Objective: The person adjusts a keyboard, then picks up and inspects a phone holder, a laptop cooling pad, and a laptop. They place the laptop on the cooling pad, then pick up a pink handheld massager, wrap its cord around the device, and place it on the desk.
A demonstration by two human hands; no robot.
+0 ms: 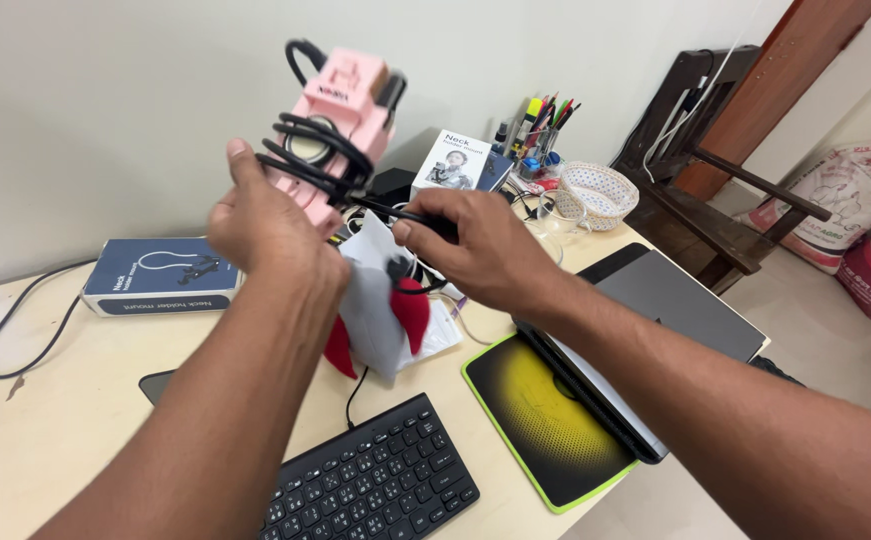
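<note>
My left hand (pixel 270 225) holds up a pink box-shaped device (pixel 340 120) above the desk. A black cable (pixel 315 150) is wound in loops around the device. My right hand (pixel 480 250) pinches the loose end of that cable just right of the device. Below both hands stands a grey and red pouch-like object (pixel 380 315) on the desk.
A blue box (pixel 160 275) lies at the left, a black keyboard (pixel 375 485) near the front edge, and a yellow-black mouse pad (pixel 550 420) beside a closed laptop (pixel 675 310). A pen holder (pixel 540 135), a white basket (pixel 595 190) and a wooden chair (pixel 715 170) stand behind.
</note>
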